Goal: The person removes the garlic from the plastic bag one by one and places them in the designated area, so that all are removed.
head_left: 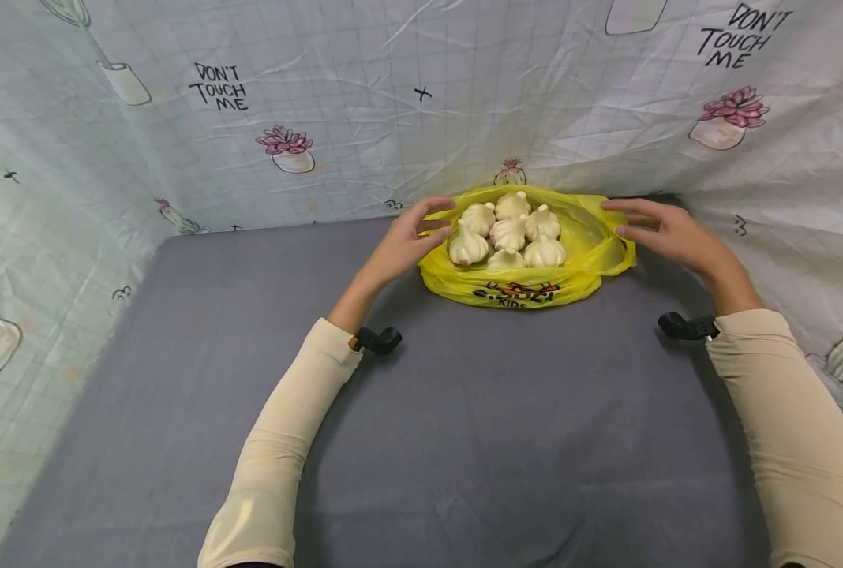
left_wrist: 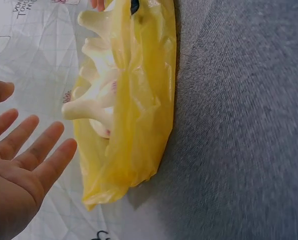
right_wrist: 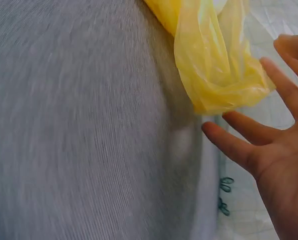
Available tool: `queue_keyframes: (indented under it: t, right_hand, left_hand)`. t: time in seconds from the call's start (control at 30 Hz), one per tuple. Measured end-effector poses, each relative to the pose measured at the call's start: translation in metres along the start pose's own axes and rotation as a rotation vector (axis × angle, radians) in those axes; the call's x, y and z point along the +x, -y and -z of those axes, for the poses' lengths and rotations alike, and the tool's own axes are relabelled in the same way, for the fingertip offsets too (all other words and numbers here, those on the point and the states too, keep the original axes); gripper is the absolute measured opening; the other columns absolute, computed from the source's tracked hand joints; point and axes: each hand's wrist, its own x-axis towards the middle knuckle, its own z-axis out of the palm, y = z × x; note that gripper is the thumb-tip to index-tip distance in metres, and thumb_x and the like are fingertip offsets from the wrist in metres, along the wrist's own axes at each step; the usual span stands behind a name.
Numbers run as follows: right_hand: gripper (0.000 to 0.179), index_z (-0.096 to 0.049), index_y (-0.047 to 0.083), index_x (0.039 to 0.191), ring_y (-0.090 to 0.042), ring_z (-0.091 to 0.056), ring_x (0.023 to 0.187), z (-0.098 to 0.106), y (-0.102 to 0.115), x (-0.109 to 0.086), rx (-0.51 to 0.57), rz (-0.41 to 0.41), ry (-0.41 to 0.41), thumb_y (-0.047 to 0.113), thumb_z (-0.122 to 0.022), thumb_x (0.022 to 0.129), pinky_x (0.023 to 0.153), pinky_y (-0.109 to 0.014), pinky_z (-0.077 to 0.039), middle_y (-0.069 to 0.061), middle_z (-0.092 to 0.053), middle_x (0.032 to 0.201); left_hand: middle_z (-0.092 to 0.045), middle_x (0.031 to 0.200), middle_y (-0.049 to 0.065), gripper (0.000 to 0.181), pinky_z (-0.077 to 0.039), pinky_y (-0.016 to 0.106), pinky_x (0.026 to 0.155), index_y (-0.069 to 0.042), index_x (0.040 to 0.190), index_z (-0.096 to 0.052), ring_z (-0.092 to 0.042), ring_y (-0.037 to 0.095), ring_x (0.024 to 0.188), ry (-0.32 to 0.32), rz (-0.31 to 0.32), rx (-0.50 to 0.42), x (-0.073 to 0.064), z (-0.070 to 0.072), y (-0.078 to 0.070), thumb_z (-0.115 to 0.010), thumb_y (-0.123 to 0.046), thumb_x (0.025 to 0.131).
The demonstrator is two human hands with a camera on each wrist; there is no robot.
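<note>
Several white garlic bulbs (head_left: 509, 234) lie bunched together in the left and middle part of an opened yellow plastic bag (head_left: 521, 290) with dark and red print on its front. My left hand (head_left: 409, 238) is at the bag's left end, fingers spread and relaxed; the left wrist view shows its open palm (left_wrist: 19, 170) beside the bag. At the right end, my right hand (head_left: 670, 230) reaches in with loosely extended fingers. In the right wrist view its fingertips (right_wrist: 233, 118) come right at the bag's edge. Neither hand grips anything.
The bag sits at the far edge of a table covered in grey cloth (head_left: 464, 426). Behind it hangs a pale printed curtain (head_left: 365, 118), which also runs along both sides. A black wrist camera (head_left: 380, 341) is strapped at my left cuff, another (head_left: 686, 326) at my right.
</note>
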Motion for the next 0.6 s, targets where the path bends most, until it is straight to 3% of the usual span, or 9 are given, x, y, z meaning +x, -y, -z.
queue_keyframes:
  t: [0.1, 0.23, 0.3, 0.4, 0.5, 0.6]
  right_hand:
    - [0.048, -0.050, 0.021, 0.153, -0.042, -0.042, 0.141, -0.004, -0.004, 0.006, 0.061, 0.020, 0.009, 0.027, -0.057, 0.106, 0.107, -0.038, -0.043, -0.007, -0.040, 0.160]
    - [0.043, -0.054, 0.014, 0.149, -0.012, -0.043, 0.138, -0.007, -0.008, 0.011, 0.096, 0.078, -0.006, 0.021, -0.054, 0.107, 0.093, -0.011, -0.038, -0.006, -0.048, 0.155]
    - [0.042, -0.056, 0.013, 0.147, -0.005, -0.045, 0.128, -0.006, -0.007, 0.011, 0.096, 0.091, -0.024, 0.015, -0.053, 0.106, 0.089, -0.010, -0.036, -0.007, -0.050, 0.153]
    - [0.044, -0.057, 0.011, 0.147, -0.006, -0.046, 0.117, -0.002, -0.005, 0.013, 0.103, 0.104, -0.017, 0.006, -0.050, 0.103, 0.085, -0.012, -0.038, -0.007, -0.052, 0.150]
    - [0.047, -0.055, 0.012, 0.149, -0.001, -0.047, 0.117, 0.004, 0.001, 0.016, 0.052, 0.074, 0.034, 0.007, -0.054, 0.102, 0.086, -0.009, -0.039, -0.009, -0.051, 0.152]
    - [0.049, -0.053, 0.017, 0.150, 0.004, -0.047, 0.124, 0.009, 0.008, 0.021, -0.069, 0.051, 0.084, 0.014, -0.061, 0.102, 0.090, -0.006, -0.037, -0.011, -0.052, 0.152]
  left_hand:
    - [-0.044, 0.155, 0.015, 0.049, -0.049, 0.040, 0.106, -0.007, 0.150, -0.046, -0.050, 0.033, 0.138, 0.025, 0.018, -0.011, 0.005, -0.002, 0.003, -0.061, -0.012, 0.104]
    - [-0.047, 0.153, 0.018, 0.047, -0.049, 0.037, 0.106, -0.002, 0.147, -0.050, -0.049, 0.037, 0.139, 0.046, 0.034, 0.008, 0.009, -0.004, 0.008, -0.062, -0.009, 0.102]
    - [-0.050, 0.150, 0.016, 0.045, -0.049, 0.036, 0.105, -0.001, 0.144, -0.053, -0.049, 0.037, 0.138, 0.055, 0.035, 0.031, 0.012, -0.004, 0.011, -0.064, -0.010, 0.101]
    - [-0.054, 0.146, 0.014, 0.043, -0.050, 0.033, 0.104, 0.000, 0.141, -0.056, -0.052, 0.036, 0.135, 0.071, 0.037, 0.060, 0.018, -0.003, 0.016, -0.066, -0.010, 0.100]
    - [-0.056, 0.144, 0.013, 0.041, -0.051, 0.032, 0.103, 0.000, 0.139, -0.058, -0.055, 0.035, 0.133, 0.087, 0.037, 0.072, 0.024, -0.002, 0.020, -0.066, -0.008, 0.100]
    - [-0.056, 0.143, 0.013, 0.041, -0.050, 0.031, 0.103, 0.000, 0.139, -0.058, -0.055, 0.035, 0.132, 0.096, 0.048, 0.074, 0.030, 0.000, 0.021, -0.066, -0.005, 0.099]
